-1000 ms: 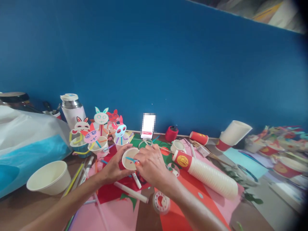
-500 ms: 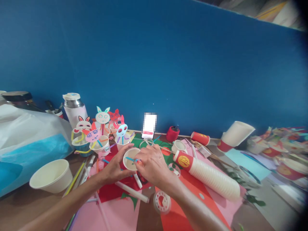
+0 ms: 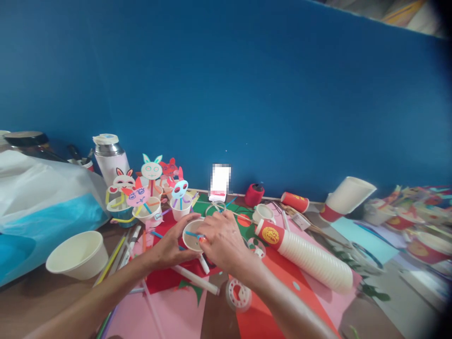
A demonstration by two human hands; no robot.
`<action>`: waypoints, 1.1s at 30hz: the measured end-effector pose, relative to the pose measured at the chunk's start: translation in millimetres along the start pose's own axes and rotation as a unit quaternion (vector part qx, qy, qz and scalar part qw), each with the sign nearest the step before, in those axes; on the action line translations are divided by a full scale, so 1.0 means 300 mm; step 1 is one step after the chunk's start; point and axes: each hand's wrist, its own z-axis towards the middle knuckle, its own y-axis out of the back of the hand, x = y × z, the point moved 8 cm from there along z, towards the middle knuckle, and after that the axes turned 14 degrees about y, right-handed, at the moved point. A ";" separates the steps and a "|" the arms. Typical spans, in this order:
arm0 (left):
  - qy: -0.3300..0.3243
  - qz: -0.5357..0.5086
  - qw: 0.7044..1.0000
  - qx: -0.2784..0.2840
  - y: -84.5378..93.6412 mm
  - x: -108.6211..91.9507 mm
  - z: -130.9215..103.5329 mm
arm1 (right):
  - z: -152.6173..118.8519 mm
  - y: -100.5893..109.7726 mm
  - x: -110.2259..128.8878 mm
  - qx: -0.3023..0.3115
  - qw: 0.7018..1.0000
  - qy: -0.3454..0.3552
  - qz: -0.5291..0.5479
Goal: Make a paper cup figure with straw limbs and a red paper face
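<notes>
My left hand [image 3: 176,242] curls round the outside of a white paper cup [image 3: 189,242], whose open mouth faces up and toward me. My right hand [image 3: 222,238] is closed at the cup's right rim, fingers pinched over it. A thin blue strip, like a straw or pipe cleaner [image 3: 192,234], runs across the cup's opening to my right fingertips. The far side of the rim is hidden by my right fingers. Below the hands lie white marker pens [image 3: 197,279] on red and pink paper, beside a clear tape roll [image 3: 238,294].
Cups with paper animal faces [image 3: 146,215] stand at the back left, near a thermos [image 3: 111,160]. A white bowl [image 3: 76,256] sits at the left. A long stack of paper cups [image 3: 314,259] lies to the right. A phone [image 3: 220,181] leans against the blue partition [image 3: 226,94].
Both hands keep their hold at the cup, with only slight finger movement. The view has shifted a little.
</notes>
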 end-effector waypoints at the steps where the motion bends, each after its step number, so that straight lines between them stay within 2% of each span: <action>1: 0.004 -0.001 1.000 0.008 -0.003 0.002 0.001 | 0.001 -0.004 0.000 0.004 1.000 -0.003 0.000; 6: 0.011 -0.004 0.999 0.034 -0.015 0.013 0.003 | 0.005 -0.034 -0.005 0.031 0.999 -0.025 0.010; 12: 0.025 -0.012 0.999 0.032 -0.016 0.025 0.009 | 0.007 -0.051 -0.017 0.014 0.999 -0.028 0.013; 20: 0.025 -0.006 0.998 0.065 0.006 -0.009 0.006 | 0.002 -0.048 -0.029 0.027 0.998 -0.044 0.026; 28: 0.030 -0.035 0.995 0.091 -0.024 -0.012 0.001 | 0.007 -0.064 -0.011 0.007 0.999 -0.029 0.041; 33: 0.042 -0.060 0.993 0.097 -0.018 -0.005 0.004 | 0.008 -0.055 -0.006 -0.021 0.998 -0.035 0.057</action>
